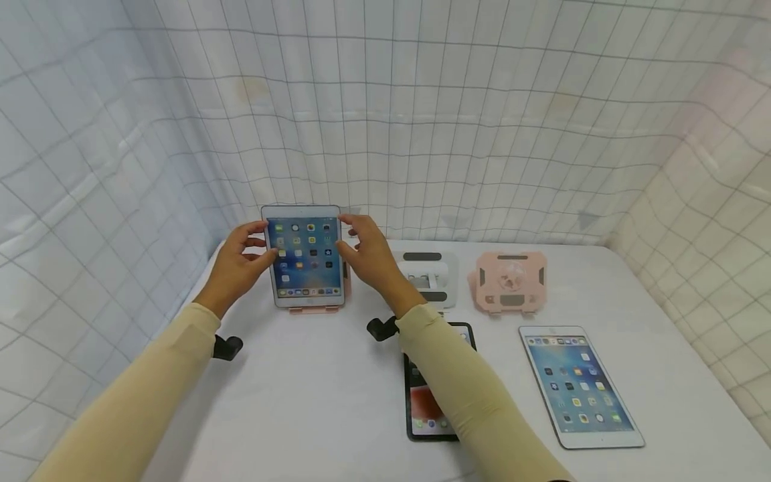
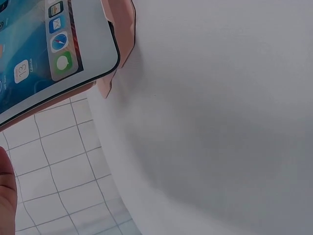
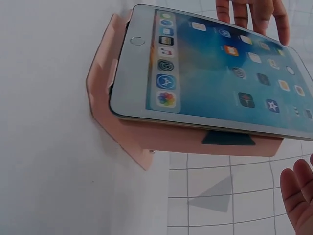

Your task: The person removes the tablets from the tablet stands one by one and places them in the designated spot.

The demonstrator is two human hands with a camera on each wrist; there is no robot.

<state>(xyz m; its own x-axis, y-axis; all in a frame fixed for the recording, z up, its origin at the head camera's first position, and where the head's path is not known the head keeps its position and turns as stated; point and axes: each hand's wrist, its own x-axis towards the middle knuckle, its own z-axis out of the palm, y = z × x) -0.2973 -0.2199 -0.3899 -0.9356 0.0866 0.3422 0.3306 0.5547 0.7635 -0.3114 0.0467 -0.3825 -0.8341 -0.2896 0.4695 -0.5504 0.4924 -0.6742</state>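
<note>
A white-framed tablet (image 1: 305,258) with its screen lit leans upright on a pink folding stand (image 3: 117,98). The tablet's lower edge sits behind the stand's front lip. At its left side is my left hand (image 1: 241,261), the fingertips and thumb right at the tablet's edge. My right hand (image 1: 370,251) is held at the opposite side, its fingers spread. In the right wrist view, the right fingers (image 3: 297,191) show a gap from the tablet's edge. Part of the left hand (image 2: 7,191) shows at the corner of the left wrist view.
Right of the stand lie a white folding stand (image 1: 448,271) and another pink stand (image 1: 510,284). A black-framed tablet (image 1: 421,402) is partly under my right sleeve. Another white tablet (image 1: 581,388) lies at the right. Checked curtains (image 1: 421,120) surround the white table (image 1: 301,388).
</note>
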